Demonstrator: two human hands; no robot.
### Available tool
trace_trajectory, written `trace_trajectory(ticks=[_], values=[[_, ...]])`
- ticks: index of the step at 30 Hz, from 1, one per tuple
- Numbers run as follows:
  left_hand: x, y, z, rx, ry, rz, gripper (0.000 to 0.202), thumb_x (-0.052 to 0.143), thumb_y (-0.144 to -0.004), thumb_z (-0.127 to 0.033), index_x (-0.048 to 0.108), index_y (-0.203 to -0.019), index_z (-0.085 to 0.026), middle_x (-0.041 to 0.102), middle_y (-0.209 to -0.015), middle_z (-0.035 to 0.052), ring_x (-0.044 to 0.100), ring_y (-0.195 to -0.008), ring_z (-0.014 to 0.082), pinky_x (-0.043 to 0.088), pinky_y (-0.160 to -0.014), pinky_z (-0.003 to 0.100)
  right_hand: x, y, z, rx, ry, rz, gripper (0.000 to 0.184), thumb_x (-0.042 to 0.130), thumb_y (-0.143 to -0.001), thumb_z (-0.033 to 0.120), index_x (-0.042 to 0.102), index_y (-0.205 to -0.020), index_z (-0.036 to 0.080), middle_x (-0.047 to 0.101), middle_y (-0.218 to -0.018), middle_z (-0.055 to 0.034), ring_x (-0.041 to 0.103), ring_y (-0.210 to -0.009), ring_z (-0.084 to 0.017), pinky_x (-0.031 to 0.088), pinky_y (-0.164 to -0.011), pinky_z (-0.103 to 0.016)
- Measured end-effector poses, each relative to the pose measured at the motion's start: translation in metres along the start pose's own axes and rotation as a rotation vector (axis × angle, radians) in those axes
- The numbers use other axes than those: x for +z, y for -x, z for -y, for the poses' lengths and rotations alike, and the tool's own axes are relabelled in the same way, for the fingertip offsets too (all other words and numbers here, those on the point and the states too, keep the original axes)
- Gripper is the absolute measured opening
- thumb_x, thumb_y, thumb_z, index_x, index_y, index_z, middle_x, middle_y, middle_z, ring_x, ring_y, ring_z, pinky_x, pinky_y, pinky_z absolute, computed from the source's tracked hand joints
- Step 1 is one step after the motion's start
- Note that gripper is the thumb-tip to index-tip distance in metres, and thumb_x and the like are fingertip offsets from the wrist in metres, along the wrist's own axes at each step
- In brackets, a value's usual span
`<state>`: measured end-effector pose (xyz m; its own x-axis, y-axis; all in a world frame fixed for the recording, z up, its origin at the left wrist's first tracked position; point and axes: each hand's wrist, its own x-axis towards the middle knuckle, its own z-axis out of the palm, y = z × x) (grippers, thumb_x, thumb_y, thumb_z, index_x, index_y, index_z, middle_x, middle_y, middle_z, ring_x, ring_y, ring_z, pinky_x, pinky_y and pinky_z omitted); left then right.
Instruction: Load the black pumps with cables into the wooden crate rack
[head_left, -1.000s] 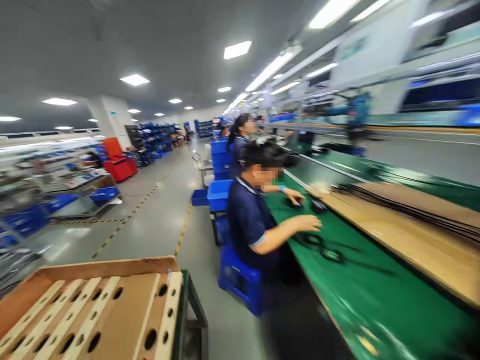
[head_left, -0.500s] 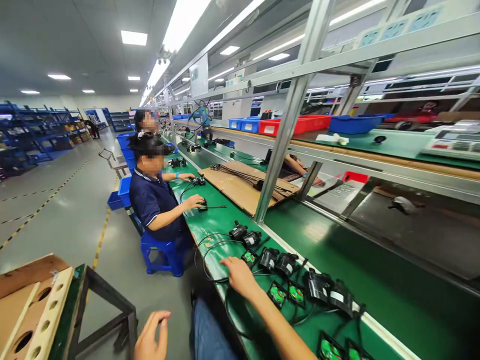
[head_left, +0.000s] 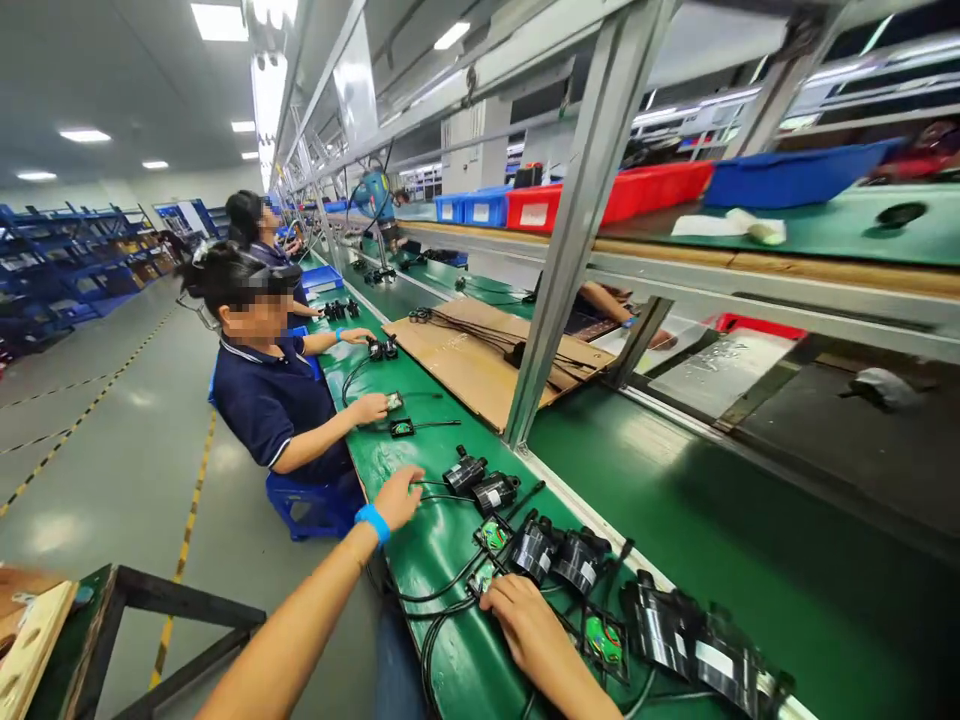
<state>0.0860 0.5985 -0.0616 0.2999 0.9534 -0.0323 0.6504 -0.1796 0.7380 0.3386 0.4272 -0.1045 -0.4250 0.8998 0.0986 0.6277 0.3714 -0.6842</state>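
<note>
My left hand [head_left: 399, 497], with a blue wristband [head_left: 373, 522], is closed around black cables [head_left: 442, 497] at the bench's near edge. These cables lead to a pair of black cylindrical housings [head_left: 495, 492] with white labels. My right hand [head_left: 529, 622] grips a small green circuit board [head_left: 482, 577] in a dark frame by its near edge; the fingers partly cover it. Just beyond lies another green circuit board [head_left: 493, 535]. Further right are more black housings [head_left: 577, 560] and a framed green board [head_left: 604, 638]. Black cables loop over the near edge of the green bench [head_left: 450, 655].
A co-worker [head_left: 281, 395] sits at the left, handling small boards on the same bench. Cardboard [head_left: 472, 365] with long black cables lies beyond. A metal post [head_left: 559, 230] rises from the bench. Red bins [head_left: 536, 207] and a blue bin [head_left: 787, 178] stand on the upper shelf.
My left hand has risen from below the bench edge to the cables. My right hand has moved back and right, onto a circuit board. The view has turned right; the co-worker has lifted a small part.
</note>
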Motion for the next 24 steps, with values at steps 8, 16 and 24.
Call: trace_trajectory(ticks=[8,16,24], values=[[0.047,-0.123,0.033,-0.189,0.206,0.195,0.058,0.057,-0.087,-0.028,0.047,-0.139,-0.006,0.052,-0.142,0.0206,0.059,-0.116,0.0273,0.043,-0.107,0.044,-0.017,-0.059,-0.006,0.262,0.358,0.140,0.059,0.029,-0.089,0.000,0.050,-0.138,0.024,0.048,-0.136,-0.0134,0.065,-0.100,-0.022,0.057,-0.083,-0.036],[0.099,-0.152,0.023,0.027,0.471,0.318,0.063,0.052,-0.081,-0.053,0.058,-0.120,-0.002,0.068,-0.114,0.0211,0.065,-0.102,0.0269,0.051,-0.093,0.042,0.030,-0.083,-0.058,0.161,0.736,0.088,0.023,0.059,-0.086,0.006,0.074,-0.096,0.020,0.062,-0.122,-0.0114,0.064,-0.103,-0.027,0.058,-0.087,-0.041],[0.075,-0.124,-0.014,0.402,0.036,0.203,0.032,0.057,-0.089,-0.042,0.059,-0.112,-0.020,0.063,-0.121,0.0081,0.054,-0.116,0.0242,0.037,-0.106,0.040,0.050,-0.065,-0.081,0.001,0.654,-0.251,0.018,0.079,-0.070,0.010,0.068,-0.077,0.022,0.061,-0.094,-0.0019,0.059,-0.085,-0.022,0.048,-0.072,-0.034]])
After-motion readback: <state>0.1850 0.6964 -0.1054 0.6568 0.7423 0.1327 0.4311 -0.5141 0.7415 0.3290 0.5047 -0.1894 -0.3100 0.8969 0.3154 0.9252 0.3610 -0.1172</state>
